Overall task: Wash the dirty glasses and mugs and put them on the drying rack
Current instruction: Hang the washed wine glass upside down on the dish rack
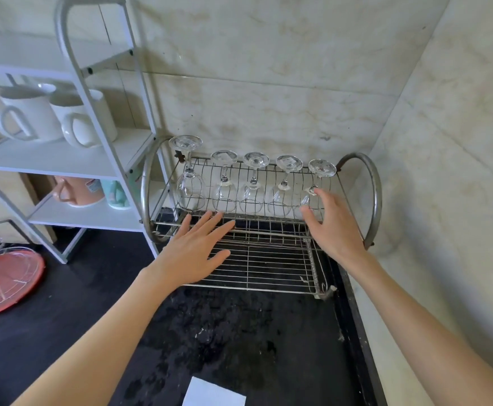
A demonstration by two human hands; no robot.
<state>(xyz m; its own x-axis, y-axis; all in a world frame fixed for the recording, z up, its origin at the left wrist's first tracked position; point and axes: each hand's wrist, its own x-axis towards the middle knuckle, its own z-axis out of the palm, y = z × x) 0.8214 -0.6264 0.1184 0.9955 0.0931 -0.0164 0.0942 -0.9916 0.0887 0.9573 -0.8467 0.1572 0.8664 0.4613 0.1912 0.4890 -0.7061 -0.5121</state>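
A two-tier steel drying rack (375, 197) stands on the black counter against the tiled wall. Several clear stemmed glasses stand upside down in a row on its upper tier, from the tallest glass (189, 177) at the left to the rightmost glass (317, 180). My right hand (333, 224) is spread with straight fingers right in front of the rightmost glass, hiding part of its bowl; contact is unclear. My left hand (194, 250) hovers flat and empty over the lower tier's wire grid, fingertips near the upper tier's front rail.
A white shelf unit (101, 159) at the left holds two white mugs (31, 115), a pink mug (78, 190) and a pale cup. A red round tray (10, 282) with a wire frame lies far left. A white sheet (214, 392) lies on the wet counter.
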